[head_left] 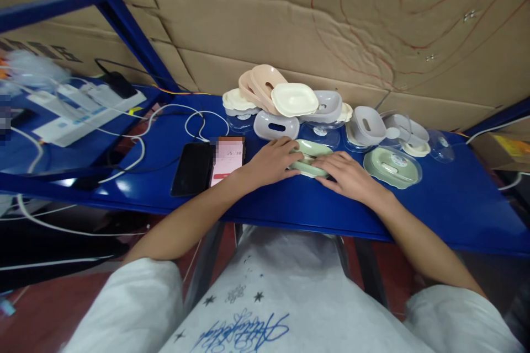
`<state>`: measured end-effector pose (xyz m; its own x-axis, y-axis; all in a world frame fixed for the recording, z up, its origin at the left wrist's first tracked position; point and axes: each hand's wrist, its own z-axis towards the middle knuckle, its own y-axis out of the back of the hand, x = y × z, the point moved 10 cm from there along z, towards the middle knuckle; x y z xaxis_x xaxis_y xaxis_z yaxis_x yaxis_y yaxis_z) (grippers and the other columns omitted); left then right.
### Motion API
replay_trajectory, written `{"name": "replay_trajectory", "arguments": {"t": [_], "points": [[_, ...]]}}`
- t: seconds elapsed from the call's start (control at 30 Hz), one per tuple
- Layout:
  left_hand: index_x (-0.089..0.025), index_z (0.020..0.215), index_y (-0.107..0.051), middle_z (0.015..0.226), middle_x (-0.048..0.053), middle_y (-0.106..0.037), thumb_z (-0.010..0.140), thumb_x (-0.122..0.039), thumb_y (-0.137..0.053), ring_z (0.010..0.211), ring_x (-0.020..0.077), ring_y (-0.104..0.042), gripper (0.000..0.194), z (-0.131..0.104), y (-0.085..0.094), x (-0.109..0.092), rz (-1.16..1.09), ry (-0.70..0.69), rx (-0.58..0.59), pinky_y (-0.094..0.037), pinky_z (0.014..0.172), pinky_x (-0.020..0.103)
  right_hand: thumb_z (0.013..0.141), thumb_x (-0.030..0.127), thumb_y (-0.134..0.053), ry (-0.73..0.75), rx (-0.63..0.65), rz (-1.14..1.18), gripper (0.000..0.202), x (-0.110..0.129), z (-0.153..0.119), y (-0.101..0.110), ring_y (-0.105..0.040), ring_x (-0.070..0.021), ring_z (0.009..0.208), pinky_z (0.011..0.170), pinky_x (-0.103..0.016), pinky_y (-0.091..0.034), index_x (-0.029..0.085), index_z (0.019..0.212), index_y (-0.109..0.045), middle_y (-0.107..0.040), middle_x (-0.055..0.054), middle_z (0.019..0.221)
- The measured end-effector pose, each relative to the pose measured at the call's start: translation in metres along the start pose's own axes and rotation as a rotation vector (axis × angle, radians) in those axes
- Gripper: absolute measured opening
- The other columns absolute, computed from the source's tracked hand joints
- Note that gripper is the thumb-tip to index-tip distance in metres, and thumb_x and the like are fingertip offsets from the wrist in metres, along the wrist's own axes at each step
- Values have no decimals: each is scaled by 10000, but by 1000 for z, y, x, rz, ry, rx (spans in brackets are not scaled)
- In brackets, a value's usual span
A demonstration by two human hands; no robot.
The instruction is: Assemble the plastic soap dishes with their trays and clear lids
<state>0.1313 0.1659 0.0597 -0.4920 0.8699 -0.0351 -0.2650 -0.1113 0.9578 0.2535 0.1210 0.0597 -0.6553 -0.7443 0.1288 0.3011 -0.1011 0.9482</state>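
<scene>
A pale green dish (312, 149) lies near the middle of the blue table (265, 204), between my two hands. My left hand (277, 162) has its fingers curled over the dish's left side. On the right side, my right hand (342, 172) grips the rim with fingers bent. Parts of the dish are hidden under the fingers. To the right rests another green dish (391, 165) with a clear cover and a round sticker. Just behind my hands is a grey dish (276, 126) with a dark oval slot.
Behind are stacked peach dishes (265, 80), a cream lid (295, 99) and more grey dishes (367, 124) with clear covers. To the left lie a lit phone (227, 157), a black phone (191, 170), white cables and a power strip (89, 116). Cardboard (265, 16) stands behind the table.
</scene>
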Motion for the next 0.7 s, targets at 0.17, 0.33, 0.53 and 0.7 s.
{"name": "replay_trajectory", "arguments": {"t": [0.17,0.33,0.53,0.7], "points": [[-174,1153,-731,1228,135,-674,988,-406,-754,1183,319,-599,286,-1,4,-5,69,-49,8,-510,982,426,1082,286,-541,30,0,-28,329,5,2,-2,-686,-299,1280,1100,-495,-512,208,1385,-641,-741,-125,1362],[-160,1107,-715,1190,131,-668,1009,-358,-722,1136,283,-613,220,-1,3,-8,42,-73,15,-504,990,394,1090,266,-502,42,-13,-18,315,11,4,-1,-692,-297,1269,1141,-515,-507,194,1359,-649,-740,-141,1347],[-138,1116,-700,1186,136,-662,1015,-341,-717,1116,272,-620,227,-2,-4,-10,10,-105,43,-529,939,362,1116,381,-488,-77,-77,177,358,-16,3,4,-656,-272,1361,1163,-512,-510,244,1400,-657,-730,-109,1398],[-154,1095,-711,1198,133,-663,1000,-353,-734,1131,277,-627,222,-3,-4,-11,-11,-131,38,-540,957,371,1131,360,-411,-198,-148,-2,456,-48,-2,10,-403,-304,1603,1305,-587,-332,221,1530,-582,-473,-141,1691]]}}
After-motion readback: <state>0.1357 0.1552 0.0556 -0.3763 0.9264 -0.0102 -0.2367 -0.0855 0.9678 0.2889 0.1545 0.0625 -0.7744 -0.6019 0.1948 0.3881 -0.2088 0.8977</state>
